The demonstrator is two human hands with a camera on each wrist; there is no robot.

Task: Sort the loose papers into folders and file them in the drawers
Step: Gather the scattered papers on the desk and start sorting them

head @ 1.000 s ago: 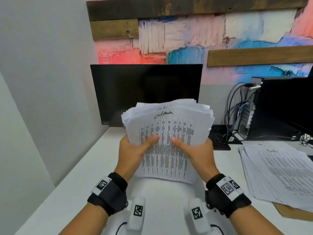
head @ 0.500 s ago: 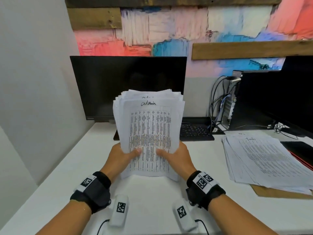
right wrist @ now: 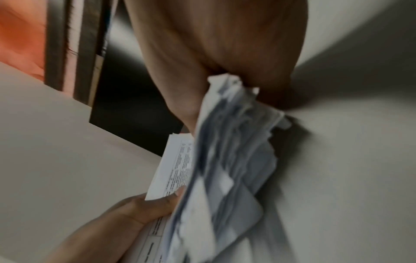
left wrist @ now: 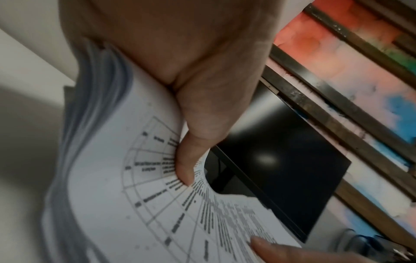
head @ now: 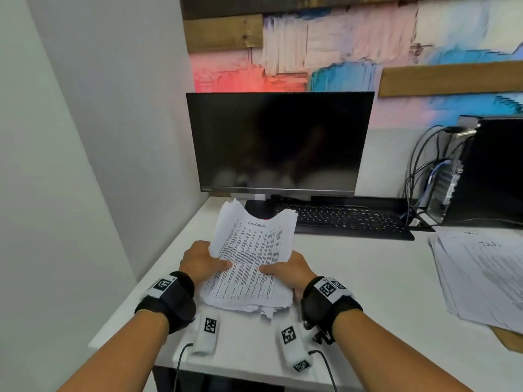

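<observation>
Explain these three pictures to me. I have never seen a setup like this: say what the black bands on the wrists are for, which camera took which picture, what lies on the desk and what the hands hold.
No robot here: a person works with bare hands. The wide picture comes from a camera on the head. The black wrist bands carry cameras that look along each hand; these give the two close, blurry pictures.

The left hand and right hand grip a thick stack of printed papers by its sides, thumbs on the top sheet, its lower edge at the white desk. In the left wrist view the thumb presses the curved sheet.

On the desk: a dark monitor, a black keyboard, a computer box with cables, and a second paper pile to the right.
</observation>
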